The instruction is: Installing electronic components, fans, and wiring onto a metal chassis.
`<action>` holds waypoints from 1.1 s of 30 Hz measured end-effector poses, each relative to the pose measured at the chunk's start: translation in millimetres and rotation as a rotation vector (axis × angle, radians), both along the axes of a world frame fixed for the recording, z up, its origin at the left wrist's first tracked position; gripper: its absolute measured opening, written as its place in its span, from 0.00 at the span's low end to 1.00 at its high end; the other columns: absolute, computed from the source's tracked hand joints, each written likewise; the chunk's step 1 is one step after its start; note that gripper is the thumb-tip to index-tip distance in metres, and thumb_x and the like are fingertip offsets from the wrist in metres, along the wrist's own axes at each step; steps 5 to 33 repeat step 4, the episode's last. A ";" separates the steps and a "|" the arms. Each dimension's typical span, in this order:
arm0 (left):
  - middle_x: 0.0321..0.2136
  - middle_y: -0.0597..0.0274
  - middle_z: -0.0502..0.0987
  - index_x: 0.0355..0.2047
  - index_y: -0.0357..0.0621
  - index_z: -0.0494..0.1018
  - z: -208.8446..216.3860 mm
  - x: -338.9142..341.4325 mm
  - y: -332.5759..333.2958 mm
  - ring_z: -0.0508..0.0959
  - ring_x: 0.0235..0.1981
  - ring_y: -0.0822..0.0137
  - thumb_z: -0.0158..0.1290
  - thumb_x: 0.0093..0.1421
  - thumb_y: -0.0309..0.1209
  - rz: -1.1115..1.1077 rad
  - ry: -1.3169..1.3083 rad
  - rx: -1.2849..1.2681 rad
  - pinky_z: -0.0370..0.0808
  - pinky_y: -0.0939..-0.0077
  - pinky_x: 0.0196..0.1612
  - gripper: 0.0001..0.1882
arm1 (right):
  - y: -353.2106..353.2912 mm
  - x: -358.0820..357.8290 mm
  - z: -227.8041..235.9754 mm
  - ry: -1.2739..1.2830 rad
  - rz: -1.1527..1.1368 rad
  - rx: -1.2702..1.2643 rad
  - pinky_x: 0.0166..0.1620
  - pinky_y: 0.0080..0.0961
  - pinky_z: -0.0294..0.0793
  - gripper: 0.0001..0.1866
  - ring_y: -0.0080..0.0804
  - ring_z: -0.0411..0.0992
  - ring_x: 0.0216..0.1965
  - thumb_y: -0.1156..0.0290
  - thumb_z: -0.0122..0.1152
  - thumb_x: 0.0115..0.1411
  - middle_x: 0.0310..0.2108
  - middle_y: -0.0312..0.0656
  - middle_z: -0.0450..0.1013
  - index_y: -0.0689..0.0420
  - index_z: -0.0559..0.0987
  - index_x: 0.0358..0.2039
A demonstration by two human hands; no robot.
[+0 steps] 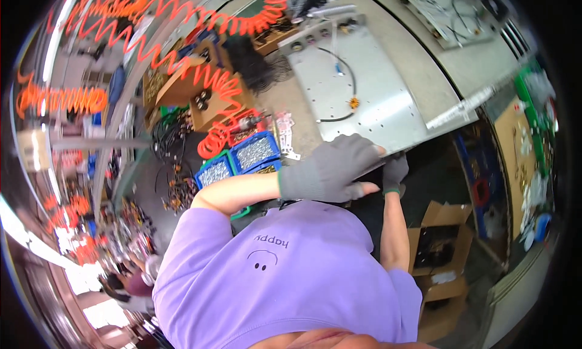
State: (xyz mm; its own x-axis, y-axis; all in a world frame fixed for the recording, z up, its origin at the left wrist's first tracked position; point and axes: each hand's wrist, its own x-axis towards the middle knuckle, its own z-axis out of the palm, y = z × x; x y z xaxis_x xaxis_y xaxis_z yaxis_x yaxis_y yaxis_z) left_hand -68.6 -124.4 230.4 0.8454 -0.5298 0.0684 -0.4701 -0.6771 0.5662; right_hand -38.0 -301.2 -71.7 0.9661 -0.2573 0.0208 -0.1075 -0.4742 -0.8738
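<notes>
A flat silver metal panel [382, 88] with small holes and a raised flange with round fittings at its far end lies on the workbench. On it rests a curved black cable [350, 73] with a blue piece and a yellow-orange part [354, 103]. My left hand [330, 167], in a grey glove with bare fingertips, closes around the panel's near edge, fingers on top and thumb below. At the same edge, further right, my right hand [395, 172], also gloved, holds on by the corner; its fingers are partly hidden.
Left of the panel stand blue bins [254, 152] of small metal hardware, a power driver [247, 122] and an open cardboard box [209, 100]. Orange coiled hoses [224, 85] hang over that side. Open cartons [439, 246] sit below right. A second panel [445, 16] lies far right.
</notes>
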 end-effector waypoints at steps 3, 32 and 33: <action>0.39 0.50 0.68 0.51 0.42 0.62 -1.3 -2.4 7.4 0.69 0.42 0.50 0.56 0.51 0.45 0.031 -0.033 -0.052 0.68 0.59 0.44 0.31 | -9.5 8.3 -36.2 -0.096 0.237 -0.052 0.42 0.37 0.70 0.13 0.40 0.74 0.41 0.65 0.51 0.58 0.39 0.49 0.74 0.58 0.77 0.38; 0.41 0.50 0.68 0.51 0.44 0.62 -2.1 -1.1 11.4 0.69 0.43 0.50 0.56 0.51 0.45 -0.001 -0.013 -0.047 0.68 0.59 0.45 0.31 | 0.6 16.9 -33.1 -0.112 0.284 -0.059 0.42 0.37 0.70 0.13 0.40 0.74 0.41 0.65 0.51 0.58 0.39 0.49 0.74 0.58 0.77 0.38; 0.41 0.50 0.68 0.51 0.44 0.62 -2.1 -1.1 11.4 0.69 0.43 0.50 0.56 0.51 0.45 -0.001 -0.013 -0.047 0.68 0.59 0.45 0.31 | 0.6 16.9 -33.1 -0.112 0.284 -0.059 0.42 0.37 0.70 0.13 0.40 0.74 0.41 0.65 0.51 0.58 0.39 0.49 0.74 0.58 0.77 0.38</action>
